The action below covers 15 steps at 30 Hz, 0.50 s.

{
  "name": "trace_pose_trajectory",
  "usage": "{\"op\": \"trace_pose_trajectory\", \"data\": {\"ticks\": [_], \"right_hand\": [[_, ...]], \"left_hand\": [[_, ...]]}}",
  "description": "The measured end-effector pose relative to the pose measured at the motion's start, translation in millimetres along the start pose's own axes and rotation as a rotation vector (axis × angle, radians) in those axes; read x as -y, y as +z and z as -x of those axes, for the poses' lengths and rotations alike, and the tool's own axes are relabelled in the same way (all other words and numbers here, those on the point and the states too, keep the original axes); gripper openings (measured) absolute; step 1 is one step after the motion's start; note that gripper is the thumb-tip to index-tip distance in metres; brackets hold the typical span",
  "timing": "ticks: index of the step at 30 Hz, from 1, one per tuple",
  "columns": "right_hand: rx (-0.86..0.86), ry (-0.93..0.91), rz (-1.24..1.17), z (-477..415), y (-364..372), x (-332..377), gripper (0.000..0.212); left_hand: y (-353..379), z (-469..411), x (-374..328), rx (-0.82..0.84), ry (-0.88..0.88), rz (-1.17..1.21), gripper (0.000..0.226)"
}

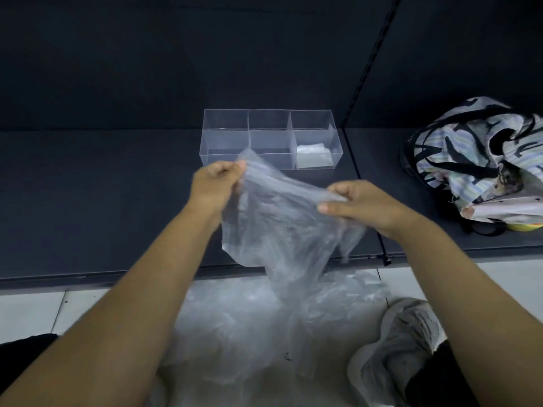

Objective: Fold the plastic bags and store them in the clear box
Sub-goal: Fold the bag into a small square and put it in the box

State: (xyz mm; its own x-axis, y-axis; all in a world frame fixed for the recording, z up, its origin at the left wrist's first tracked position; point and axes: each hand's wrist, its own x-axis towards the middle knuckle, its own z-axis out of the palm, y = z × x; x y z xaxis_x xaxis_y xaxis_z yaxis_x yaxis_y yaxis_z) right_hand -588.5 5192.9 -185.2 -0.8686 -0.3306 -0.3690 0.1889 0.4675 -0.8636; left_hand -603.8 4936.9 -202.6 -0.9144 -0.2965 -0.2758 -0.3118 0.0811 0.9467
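- Left hand (216, 183): raised over the shelf, fingers curled, thumb and fingertips pinching the upper left corner of a plastic bag (276, 224).
- Right hand (361, 205): level with and slightly lower than the left, fingers curled, gripping the same bag along its upper right edge.
- Plastic bag: clear, wrinkled, unfolded, stretched between both hands and hanging down in front of the shelf edge; lower end reaching the pile below. Partly blurred.
- Pile of plastic bags (252, 324): clear, loose, crumpled, lying on the floor (29, 309) between the forearms, just in front of the shelf.
- Shelf (102, 201): dark, matte, flat, with a dark back panel behind it.
- Clear box (269, 139): standing on the shelf beyond the hands, open at the top, divided into three compartments side by side.
- Folded bag (313, 156): whitish, flat, lying on the bottom of the right compartment.
- Slotted rail (370, 69): dark, running along the back panel to the right of the box.
- Patterned bag (476, 160): striped fabric with black markings and dark straps, slumped on the shelf at far right, well apart from the box; markings not legible as writing.
- Shoe (411, 342): light grey, on the floor at lower right, beside the pile.
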Motion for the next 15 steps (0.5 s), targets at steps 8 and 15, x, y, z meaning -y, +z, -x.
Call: {"op": "trace_pose_trajectory", "data": {"ticks": [8, 15], "right_hand": [[-0.022, 0.152, -0.262, -16.3, -43.9, -57.9, 0.021], [-0.133, 0.594, -0.586, -44.1, -13.6, -72.6, 0.053]], "left_hand": [[-46.1, -48.4, 53.9, -0.141, -0.174, 0.018, 0.011], [-42.1, -59.2, 85.9, -0.199, -0.253, 0.011, 0.007]]}}
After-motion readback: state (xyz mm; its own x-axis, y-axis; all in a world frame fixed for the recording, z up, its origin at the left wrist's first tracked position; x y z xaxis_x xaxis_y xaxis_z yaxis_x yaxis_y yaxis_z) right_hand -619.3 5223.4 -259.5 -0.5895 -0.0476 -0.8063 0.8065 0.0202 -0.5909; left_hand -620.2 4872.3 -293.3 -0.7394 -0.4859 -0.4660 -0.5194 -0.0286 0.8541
